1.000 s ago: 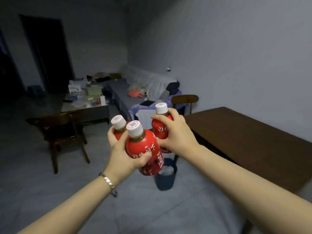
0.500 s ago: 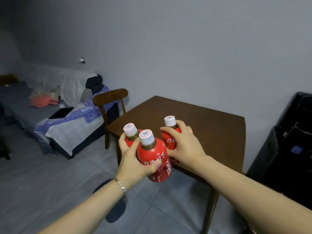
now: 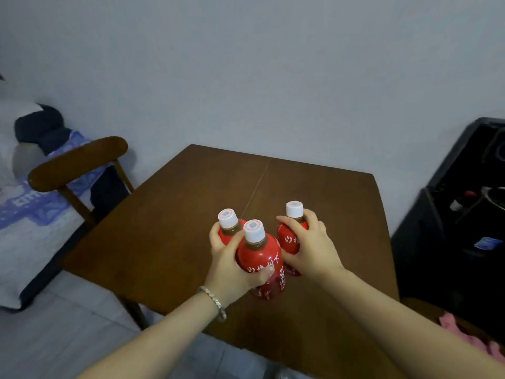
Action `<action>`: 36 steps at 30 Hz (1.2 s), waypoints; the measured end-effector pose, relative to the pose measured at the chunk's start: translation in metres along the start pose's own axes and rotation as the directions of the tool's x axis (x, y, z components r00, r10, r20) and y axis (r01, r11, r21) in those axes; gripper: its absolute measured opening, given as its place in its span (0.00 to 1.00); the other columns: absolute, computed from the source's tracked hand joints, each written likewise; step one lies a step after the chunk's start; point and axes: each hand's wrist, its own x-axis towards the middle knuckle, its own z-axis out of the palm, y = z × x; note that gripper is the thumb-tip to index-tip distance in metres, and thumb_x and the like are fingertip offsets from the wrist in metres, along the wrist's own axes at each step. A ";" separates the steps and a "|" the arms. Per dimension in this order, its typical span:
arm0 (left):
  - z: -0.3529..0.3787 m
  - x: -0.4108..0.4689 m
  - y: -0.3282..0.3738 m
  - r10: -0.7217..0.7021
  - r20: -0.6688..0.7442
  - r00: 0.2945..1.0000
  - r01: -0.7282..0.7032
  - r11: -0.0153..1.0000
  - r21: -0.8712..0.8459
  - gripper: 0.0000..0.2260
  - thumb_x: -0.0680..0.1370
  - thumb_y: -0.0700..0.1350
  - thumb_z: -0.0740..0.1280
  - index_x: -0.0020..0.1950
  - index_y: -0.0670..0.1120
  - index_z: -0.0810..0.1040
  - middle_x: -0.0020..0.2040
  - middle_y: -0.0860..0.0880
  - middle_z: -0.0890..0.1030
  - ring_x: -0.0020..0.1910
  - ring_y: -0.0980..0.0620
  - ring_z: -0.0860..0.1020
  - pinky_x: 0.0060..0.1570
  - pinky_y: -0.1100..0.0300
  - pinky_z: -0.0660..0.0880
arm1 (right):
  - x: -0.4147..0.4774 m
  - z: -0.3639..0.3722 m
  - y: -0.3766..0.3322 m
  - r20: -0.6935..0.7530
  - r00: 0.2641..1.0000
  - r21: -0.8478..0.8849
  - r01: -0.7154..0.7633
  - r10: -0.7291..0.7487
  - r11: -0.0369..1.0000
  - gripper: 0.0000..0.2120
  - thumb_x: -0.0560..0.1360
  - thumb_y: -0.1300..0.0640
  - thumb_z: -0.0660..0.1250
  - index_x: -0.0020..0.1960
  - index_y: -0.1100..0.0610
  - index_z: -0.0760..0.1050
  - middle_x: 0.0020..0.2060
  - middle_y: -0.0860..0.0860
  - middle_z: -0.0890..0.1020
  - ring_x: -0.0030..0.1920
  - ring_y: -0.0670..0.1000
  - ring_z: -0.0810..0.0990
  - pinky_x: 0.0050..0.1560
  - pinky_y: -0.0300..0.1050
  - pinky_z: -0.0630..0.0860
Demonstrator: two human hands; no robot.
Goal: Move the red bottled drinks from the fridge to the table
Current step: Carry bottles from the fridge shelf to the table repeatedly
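Three red bottles in my hands, over the brown surface (image 3: 169, 214).

L hand (image 3: 232, 263) is wrapped round two at once: front bottle (image 3: 261, 265) w/ thumb across its label, and rear bottle (image 3: 232, 231) pinned behind it by the fingers. R hand (image 3: 308, 250) is clamped on the third bottle (image 3: 291, 236), just beside the front one. All upright, white caps on, brown drink showing at the necks. Can't tell if the bases touch the wood. Bracelet (image 3: 214, 300) on L wrist. Wooden chair (image 3: 79, 162) at the surface's left edge; bed (image 3: 24, 209) beyond it.
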 end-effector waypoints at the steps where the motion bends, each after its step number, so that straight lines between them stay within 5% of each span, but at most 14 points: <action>1: 0.013 0.021 -0.009 -0.013 0.004 1.000 0.013 1.000 -0.008 0.28 0.53 0.65 0.69 0.51 0.69 0.66 0.69 0.50 0.52 0.65 0.57 0.59 0.65 0.65 0.58 | 0.022 0.006 0.014 0.005 1.000 0.010 -0.013 0.013 1.000 0.30 0.73 0.47 0.69 0.72 0.41 0.61 0.71 0.49 0.58 0.67 0.54 0.62 0.59 0.49 0.75; 7: 0.083 0.139 -0.048 -0.105 0.031 0.994 0.107 0.993 -0.040 0.28 0.53 0.64 0.68 0.50 0.70 0.65 0.66 0.58 0.49 0.65 0.59 0.58 0.64 0.66 0.58 | 0.135 0.028 0.092 0.007 0.985 0.096 -0.170 0.170 0.981 0.34 0.72 0.48 0.70 0.73 0.39 0.57 0.72 0.50 0.56 0.68 0.54 0.62 0.56 0.47 0.75; 12: 0.136 0.227 -0.087 -0.189 0.141 0.972 0.183 0.982 0.053 0.31 0.56 0.59 0.76 0.55 0.66 0.68 0.71 0.60 0.43 0.73 0.48 0.54 0.70 0.57 0.58 | 0.201 0.045 0.162 0.009 0.943 0.111 -0.331 0.332 0.937 0.34 0.72 0.53 0.70 0.72 0.39 0.57 0.72 0.50 0.55 0.71 0.54 0.59 0.63 0.50 0.72; 18: 0.203 0.312 -0.126 -0.193 0.279 0.941 0.145 0.972 0.183 0.35 0.60 0.55 0.78 0.65 0.57 0.70 0.69 0.63 0.39 0.75 0.47 0.47 0.73 0.53 0.55 | 0.260 0.063 0.231 -0.049 0.853 0.118 -0.512 0.520 0.851 0.35 0.72 0.53 0.71 0.73 0.41 0.57 0.73 0.52 0.55 0.72 0.56 0.59 0.66 0.52 0.70; 25: 0.264 0.363 -0.143 -0.138 0.345 0.928 0.048 0.965 0.258 0.36 0.60 0.58 0.77 0.65 0.56 0.70 0.67 0.64 0.35 0.74 0.45 0.43 0.73 0.50 0.53 | 0.307 0.075 0.279 -0.104 0.814 0.181 -0.550 0.571 0.816 0.36 0.72 0.52 0.72 0.74 0.41 0.57 0.74 0.53 0.53 0.75 0.56 0.54 0.69 0.53 0.66; 28: 0.278 0.376 -0.149 -0.103 0.361 0.927 -0.011 0.954 0.301 0.37 0.60 0.61 0.76 0.66 0.56 0.70 0.69 0.59 0.35 0.74 0.43 0.43 0.73 0.46 0.55 | 0.310 0.079 0.281 -0.104 0.830 0.186 -0.525 0.548 0.831 0.29 0.73 0.54 0.71 0.70 0.44 0.63 0.75 0.52 0.50 0.76 0.57 0.50 0.72 0.57 0.63; 31: 0.284 0.380 -0.155 -0.099 0.323 0.941 0.003 0.958 0.286 0.37 0.58 0.64 0.74 0.65 0.56 0.71 0.70 0.57 0.36 0.74 0.40 0.44 0.72 0.43 0.56 | 0.308 0.077 0.278 -0.253 0.880 0.125 -0.382 0.402 0.916 0.20 0.71 0.52 0.69 0.62 0.51 0.73 0.75 0.57 0.51 0.76 0.58 0.44 0.72 0.62 0.57; 33: 0.286 0.380 -0.156 -0.067 0.295 0.953 -0.016 0.962 0.272 0.36 0.57 0.65 0.71 0.64 0.56 0.72 0.71 0.56 0.38 0.74 0.37 0.46 0.69 0.42 0.58 | 0.309 0.071 0.272 -0.314 0.917 0.039 -0.248 0.247 0.968 0.22 0.68 0.43 0.65 0.59 0.51 0.75 0.73 0.59 0.55 0.75 0.59 0.47 0.69 0.64 0.56; 36: 0.281 0.385 -0.152 -0.114 0.390 0.914 -0.033 0.936 0.351 0.37 0.62 0.63 0.74 0.68 0.57 0.67 0.72 0.52 0.35 0.74 0.38 0.44 0.72 0.42 0.58 | 0.319 0.060 0.263 -0.123 0.979 -0.252 -0.192 0.165 0.949 0.34 0.63 0.28 0.61 0.61 0.46 0.75 0.73 0.58 0.61 0.74 0.62 0.51 0.68 0.69 0.57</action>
